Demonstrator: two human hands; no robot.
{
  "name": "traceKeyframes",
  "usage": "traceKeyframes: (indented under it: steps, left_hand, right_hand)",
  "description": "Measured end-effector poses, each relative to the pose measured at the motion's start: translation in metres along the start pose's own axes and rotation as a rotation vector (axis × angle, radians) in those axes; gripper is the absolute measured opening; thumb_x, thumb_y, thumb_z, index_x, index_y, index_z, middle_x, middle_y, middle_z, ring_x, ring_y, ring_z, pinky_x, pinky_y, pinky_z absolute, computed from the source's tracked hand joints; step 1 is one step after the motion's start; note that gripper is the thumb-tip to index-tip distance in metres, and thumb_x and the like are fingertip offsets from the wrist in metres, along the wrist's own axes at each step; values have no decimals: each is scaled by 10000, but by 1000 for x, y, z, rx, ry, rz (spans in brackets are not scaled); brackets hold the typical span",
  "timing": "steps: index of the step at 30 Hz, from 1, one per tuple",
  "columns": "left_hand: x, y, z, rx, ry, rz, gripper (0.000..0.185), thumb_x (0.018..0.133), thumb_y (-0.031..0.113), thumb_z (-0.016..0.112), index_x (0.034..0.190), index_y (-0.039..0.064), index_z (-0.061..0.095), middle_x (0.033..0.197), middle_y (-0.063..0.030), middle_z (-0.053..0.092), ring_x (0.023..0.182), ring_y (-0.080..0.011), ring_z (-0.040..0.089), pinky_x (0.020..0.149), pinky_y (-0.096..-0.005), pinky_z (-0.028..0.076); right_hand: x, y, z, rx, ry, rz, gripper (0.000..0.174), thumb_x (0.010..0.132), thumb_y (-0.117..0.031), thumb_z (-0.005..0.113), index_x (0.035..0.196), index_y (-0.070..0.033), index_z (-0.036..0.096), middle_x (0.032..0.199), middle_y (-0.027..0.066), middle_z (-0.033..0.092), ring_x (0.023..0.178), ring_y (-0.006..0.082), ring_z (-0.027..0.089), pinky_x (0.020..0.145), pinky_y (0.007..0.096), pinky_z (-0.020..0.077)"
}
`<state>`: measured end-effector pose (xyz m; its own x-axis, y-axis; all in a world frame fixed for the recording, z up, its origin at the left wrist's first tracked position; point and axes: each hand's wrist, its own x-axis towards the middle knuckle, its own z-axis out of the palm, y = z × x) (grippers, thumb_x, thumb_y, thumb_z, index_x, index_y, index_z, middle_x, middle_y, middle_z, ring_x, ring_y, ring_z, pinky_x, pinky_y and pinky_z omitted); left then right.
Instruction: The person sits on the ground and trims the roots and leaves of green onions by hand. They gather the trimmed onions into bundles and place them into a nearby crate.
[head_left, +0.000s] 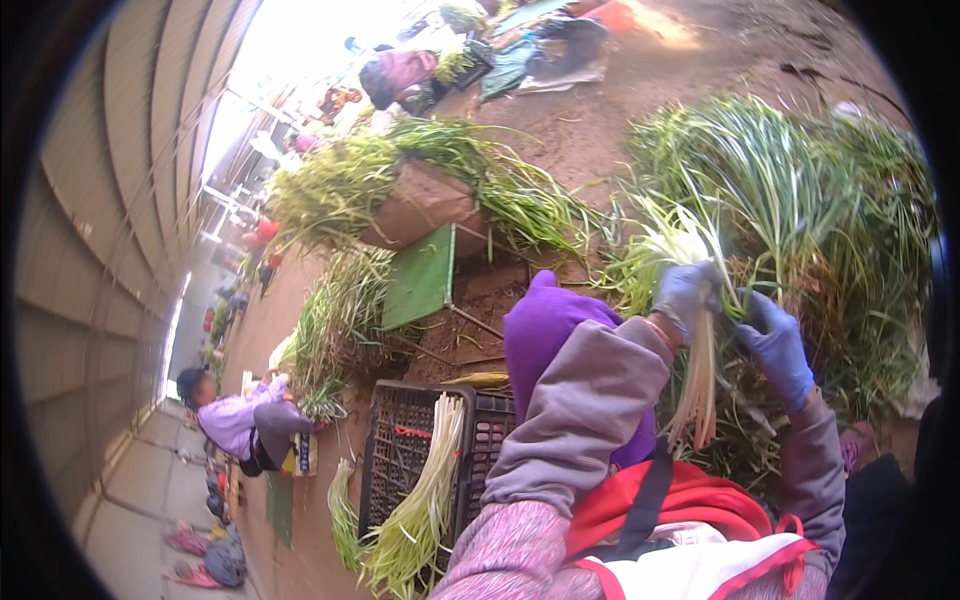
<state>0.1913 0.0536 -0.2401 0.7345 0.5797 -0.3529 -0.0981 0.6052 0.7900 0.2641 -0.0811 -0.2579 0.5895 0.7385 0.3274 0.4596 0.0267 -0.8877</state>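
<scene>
My left hand (686, 300), in a bluish-grey glove, is closed around a bunch of leafy green stalks (699, 367); their pale, pinkish ends point down towards my lap and their leaves fan out above the fist. Just right of it, my right hand (772, 337) in a blue glove has bent fingers near green leaves by the bunch; whether it grips any leaf is unclear. A large heap of long green leafy plants (780, 180) lies beyond and to the right of both hands. Trimmed pale stalks (431, 480), with a red tie, rest across a black plastic crate (397, 435).
A green board (420, 277) on thin metal legs stands left of my knee. More leafy heaps (337, 180) lie around it, and a small pale bunch (341, 510) is beside the crate. One person (247, 420) sits at the left, another (397, 75) further off.
</scene>
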Motion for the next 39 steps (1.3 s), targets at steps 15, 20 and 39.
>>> traceKeyframes:
  steps: [15,20,39]
  left_hand:
    - [-12,-15,7,82,-98,-157,89,613,69,527,582,-13,511,469,-79,445,312,-159,391,308,-278,319]
    - [-14,7,4,18,-115,-250,73,653,63,553,645,-6,528,497,-60,465,318,-134,395,297,-252,327]
    - [-3,29,-9,-97,37,287,93,663,59,516,651,-29,542,542,-95,536,365,-127,473,319,-231,374]
  right_hand:
    - [4,-41,3,822,155,357,270,870,-253,395,850,-31,547,500,-21,435,335,38,285,330,184,258]
    - [8,-31,-19,618,101,350,310,875,-289,386,786,-37,542,513,4,463,351,34,330,338,190,272]
    - [3,17,15,319,-20,454,268,830,-196,453,661,-11,547,518,35,505,418,89,482,385,218,383]
